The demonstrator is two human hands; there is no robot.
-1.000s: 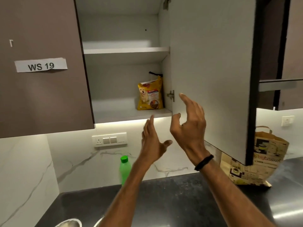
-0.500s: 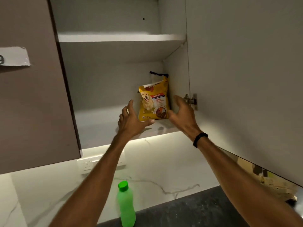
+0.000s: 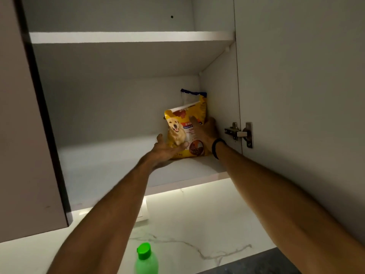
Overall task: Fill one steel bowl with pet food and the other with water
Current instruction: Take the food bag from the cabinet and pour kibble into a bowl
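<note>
On the lower cabinet shelf (image 3: 122, 175), the upright pet food bag (image 3: 182, 133) stands between both hands: left hand (image 3: 167, 149) cupping its lower left, right hand (image 3: 207, 129) (wristband side) pressing its right edge, fingers spread against it.

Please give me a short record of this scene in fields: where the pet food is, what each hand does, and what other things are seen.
pet food bag: yellow, dog picture, upright on the lower cupboard shelf, near the right wall
left hand: touches the bag's lower left side
right hand: on the bag's right side
grip: bag held between both hands, not yet lifted
cupboard door: open, at right
green bottle: below, capped
steel bowls: not in view
</note>
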